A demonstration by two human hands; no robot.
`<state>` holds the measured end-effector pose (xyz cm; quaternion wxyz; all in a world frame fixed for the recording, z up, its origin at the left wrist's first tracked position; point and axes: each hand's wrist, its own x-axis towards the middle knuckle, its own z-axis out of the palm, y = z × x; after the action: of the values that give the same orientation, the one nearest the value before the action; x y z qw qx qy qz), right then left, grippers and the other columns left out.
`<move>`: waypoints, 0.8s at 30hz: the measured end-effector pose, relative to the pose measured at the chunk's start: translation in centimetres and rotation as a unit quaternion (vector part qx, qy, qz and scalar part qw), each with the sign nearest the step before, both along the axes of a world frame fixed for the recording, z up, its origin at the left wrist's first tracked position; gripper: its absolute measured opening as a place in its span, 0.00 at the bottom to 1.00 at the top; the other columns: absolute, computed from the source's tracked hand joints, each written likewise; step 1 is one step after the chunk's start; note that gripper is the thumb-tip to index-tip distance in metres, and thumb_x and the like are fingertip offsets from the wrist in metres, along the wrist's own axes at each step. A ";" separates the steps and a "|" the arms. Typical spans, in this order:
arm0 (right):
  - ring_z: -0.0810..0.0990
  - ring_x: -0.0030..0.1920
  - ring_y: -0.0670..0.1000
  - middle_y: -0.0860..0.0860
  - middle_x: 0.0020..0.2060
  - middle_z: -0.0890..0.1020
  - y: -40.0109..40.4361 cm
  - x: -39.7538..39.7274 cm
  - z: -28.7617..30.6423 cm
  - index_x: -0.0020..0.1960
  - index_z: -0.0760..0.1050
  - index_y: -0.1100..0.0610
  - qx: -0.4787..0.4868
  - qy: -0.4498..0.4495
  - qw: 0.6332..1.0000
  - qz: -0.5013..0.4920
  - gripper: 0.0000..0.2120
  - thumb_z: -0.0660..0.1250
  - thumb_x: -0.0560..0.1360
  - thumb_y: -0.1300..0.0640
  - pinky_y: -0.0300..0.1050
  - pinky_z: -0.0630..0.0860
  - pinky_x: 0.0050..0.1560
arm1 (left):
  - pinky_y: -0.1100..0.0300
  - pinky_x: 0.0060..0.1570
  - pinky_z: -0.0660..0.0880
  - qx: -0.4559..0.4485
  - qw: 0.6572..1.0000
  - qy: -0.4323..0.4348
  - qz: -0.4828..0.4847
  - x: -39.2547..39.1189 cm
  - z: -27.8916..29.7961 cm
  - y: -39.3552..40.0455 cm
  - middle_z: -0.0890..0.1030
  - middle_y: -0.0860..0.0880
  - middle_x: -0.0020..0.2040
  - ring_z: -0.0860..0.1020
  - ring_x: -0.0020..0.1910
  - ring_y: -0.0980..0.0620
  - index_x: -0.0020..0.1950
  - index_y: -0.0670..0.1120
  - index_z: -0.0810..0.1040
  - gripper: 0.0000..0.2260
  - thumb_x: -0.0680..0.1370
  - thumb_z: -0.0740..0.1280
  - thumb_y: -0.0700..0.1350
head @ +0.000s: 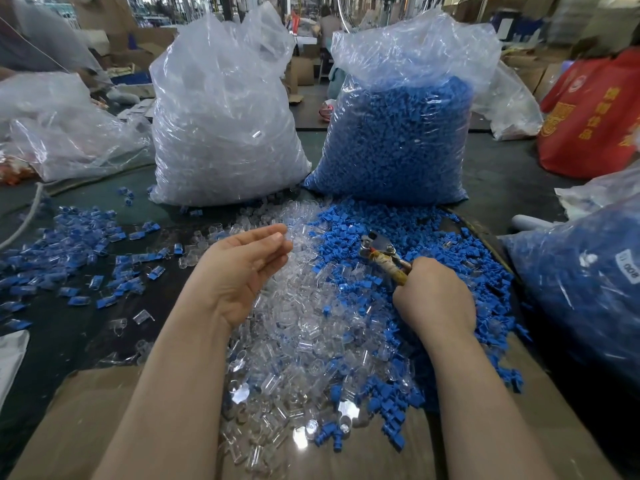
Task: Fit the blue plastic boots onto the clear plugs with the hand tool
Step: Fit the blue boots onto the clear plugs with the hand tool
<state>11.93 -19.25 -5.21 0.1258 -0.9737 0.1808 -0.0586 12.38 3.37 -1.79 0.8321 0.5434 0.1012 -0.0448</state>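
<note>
A heap of clear plugs [298, 327] lies in the middle of the table, and a heap of blue boots [367, 223] spreads to its right. My left hand [242, 268] hovers palm-up over the clear heap, fingers relaxed and nearly straight; whether a clear plug sits at the fingertips I cannot tell. My right hand [433, 296] grips the wrapped handle of the hand tool [381, 251], whose metal head points up-left over the blue boots.
Two tall plastic bags stand behind the heaps: clear plugs [221, 126] at left, blue boots [398, 133] at right. Assembled blue-and-clear pieces [79, 237] are scattered at the left. Another bag of blue parts [581, 282] sits at the right, with a red bag [595, 116] behind. Cardboard [86, 420] covers the near edge.
</note>
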 end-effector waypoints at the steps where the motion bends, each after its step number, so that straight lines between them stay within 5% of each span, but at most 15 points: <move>1: 0.71 0.30 0.51 0.51 0.32 0.74 0.0 0.1 0.0 0.39 0.66 0.53 0.002 -0.005 1.000 -0.001 0.11 0.67 0.75 0.57 0.44 0.64 0.29 | 0.64 0.43 0.81 -0.002 1.000 0.001 -0.003 0.0 0.0 0.0 0.85 0.46 0.40 0.84 0.40 0.54 0.52 0.39 0.81 0.09 0.74 0.68 0.32; 5: 0.70 0.30 0.50 0.50 0.32 0.72 -0.1 0.2 -0.2 0.38 0.63 0.51 0.023 -0.030 0.999 -0.004 0.13 0.67 0.75 0.55 0.43 0.61 0.27 | 0.63 0.44 0.82 0.020 0.999 0.004 -0.028 -0.2 -0.1 -0.4 0.85 0.46 0.39 0.84 0.39 0.54 0.52 0.40 0.82 0.13 0.69 0.70 0.32; 11: 0.71 0.34 0.48 0.47 0.36 0.74 0.0 0.6 -0.2 0.47 0.70 0.49 0.159 -0.109 0.980 0.042 0.04 0.66 0.76 0.53 0.43 0.61 0.30 | 0.63 0.43 0.82 0.043 0.998 0.005 -0.045 -0.4 -0.2 -1.5 0.85 0.48 0.38 0.83 0.38 0.54 0.51 0.41 0.82 0.08 0.75 0.68 0.32; 15: 0.76 0.35 0.49 0.46 0.37 0.79 0.6 0.5 0.3 0.48 0.76 0.51 0.303 -0.155 0.934 0.111 0.02 0.66 0.78 0.54 0.45 0.70 0.35 | 0.63 0.45 0.82 0.005 0.999 0.000 -0.045 -0.5 -0.1 -2.2 0.85 0.45 0.40 0.84 0.40 0.53 0.54 0.37 0.80 0.10 0.75 0.67 0.30; 19: 0.71 0.25 0.39 0.37 0.27 0.77 1.4 -0.1 0.9 0.45 0.78 0.48 0.419 -0.189 0.874 0.158 0.06 0.68 0.78 0.59 0.31 0.66 0.27 | 0.63 0.46 0.82 -0.006 0.999 0.002 -0.053 -0.7 0.1 -2.8 0.85 0.44 0.39 0.84 0.40 0.53 0.52 0.37 0.81 0.09 0.75 0.66 0.29; 24: 0.76 0.34 0.40 0.43 0.37 0.80 2.7 -0.6 1.6 0.45 0.76 0.51 0.447 -0.260 0.830 0.210 0.07 0.71 0.76 0.60 0.30 0.73 0.37 | 0.64 0.45 0.81 0.004 0.997 -0.004 -0.074 -0.9 0.1 -3.2 0.85 0.45 0.39 0.84 0.39 0.54 0.51 0.38 0.81 0.08 0.75 0.66 0.30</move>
<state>11.35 -16.58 -3.56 0.5993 -0.7743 -0.0604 -0.1940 11.52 0.21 -1.65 0.8246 0.5532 0.0578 -0.1034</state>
